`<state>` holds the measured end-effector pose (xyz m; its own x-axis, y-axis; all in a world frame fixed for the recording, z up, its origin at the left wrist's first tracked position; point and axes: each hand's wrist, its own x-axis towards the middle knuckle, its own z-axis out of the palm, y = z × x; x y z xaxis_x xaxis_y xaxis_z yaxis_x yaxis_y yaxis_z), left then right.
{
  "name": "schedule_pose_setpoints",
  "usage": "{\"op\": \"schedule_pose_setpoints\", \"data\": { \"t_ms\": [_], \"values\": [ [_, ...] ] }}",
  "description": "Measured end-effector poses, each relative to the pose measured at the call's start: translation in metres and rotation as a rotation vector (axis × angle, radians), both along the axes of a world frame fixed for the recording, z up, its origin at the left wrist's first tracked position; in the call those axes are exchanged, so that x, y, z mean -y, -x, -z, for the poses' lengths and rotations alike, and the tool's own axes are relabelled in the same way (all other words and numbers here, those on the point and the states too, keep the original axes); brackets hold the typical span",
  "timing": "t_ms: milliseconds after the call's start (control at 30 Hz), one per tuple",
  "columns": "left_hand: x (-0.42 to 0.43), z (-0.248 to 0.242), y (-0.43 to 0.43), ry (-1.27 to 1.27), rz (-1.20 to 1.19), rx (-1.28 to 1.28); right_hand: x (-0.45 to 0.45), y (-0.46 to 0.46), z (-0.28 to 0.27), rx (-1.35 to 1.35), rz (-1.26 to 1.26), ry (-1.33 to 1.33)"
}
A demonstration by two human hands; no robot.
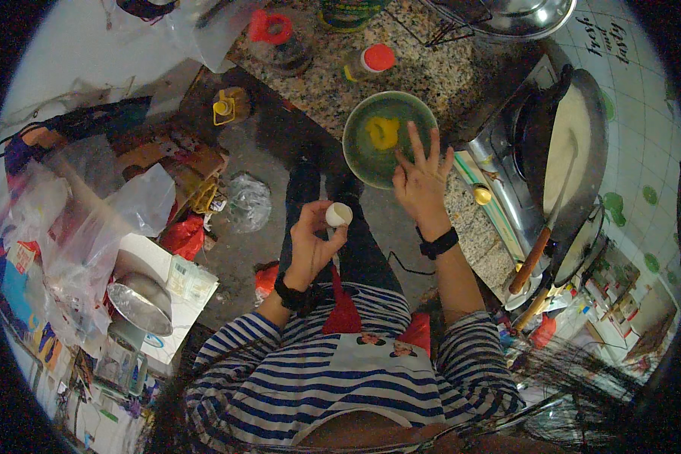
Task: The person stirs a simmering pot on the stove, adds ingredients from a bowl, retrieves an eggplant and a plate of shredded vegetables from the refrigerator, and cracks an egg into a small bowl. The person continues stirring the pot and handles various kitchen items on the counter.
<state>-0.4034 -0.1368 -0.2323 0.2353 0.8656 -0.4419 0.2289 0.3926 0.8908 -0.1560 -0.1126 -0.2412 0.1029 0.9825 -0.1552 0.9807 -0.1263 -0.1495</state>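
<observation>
In my left hand (316, 238) is a pale eggshell (339, 214), its hollow side facing up, held between thumb and fingers in front of my legs. My right hand (424, 181) is spread and holds nothing. Its fingertips reach over the near right rim of a green bowl (358, 116); whether they touch it cannot be told. Inside the bowl lies broken yellow egg yolk (381, 134) in clear liquid. The bowl sits at the edge of a speckled stone counter (431, 62).
A red-lidded jar (377, 58) stands just beyond the bowl. To the right, a wok (593, 130) with pale contents and a wooden-handled utensil (529, 261) sits on a gas stove (502, 181). A metal bowl (142, 303) and plastic bags (85, 227) lie to the left.
</observation>
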Motion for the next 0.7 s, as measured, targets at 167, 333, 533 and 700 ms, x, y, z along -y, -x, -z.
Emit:
{"op": "schedule_pose_setpoints", "data": {
  "t_ms": [167,333,533,700],
  "values": [
    [-0.003,0.000,-0.001,0.014,-0.001,-0.002,0.006,-0.001,-0.009,-0.058,0.022,0.004],
    [-0.002,0.004,-0.001,0.044,-0.023,0.002,0.009,-0.003,-0.015,-0.089,0.029,-0.046],
    [-0.002,0.007,0.000,0.003,-0.022,-0.007,0.008,-0.006,-0.018,-0.045,0.011,-0.094],
    [-0.003,0.009,0.000,-0.018,-0.025,-0.007,0.002,-0.004,-0.015,-0.048,0.002,-0.029]
  ]
}}
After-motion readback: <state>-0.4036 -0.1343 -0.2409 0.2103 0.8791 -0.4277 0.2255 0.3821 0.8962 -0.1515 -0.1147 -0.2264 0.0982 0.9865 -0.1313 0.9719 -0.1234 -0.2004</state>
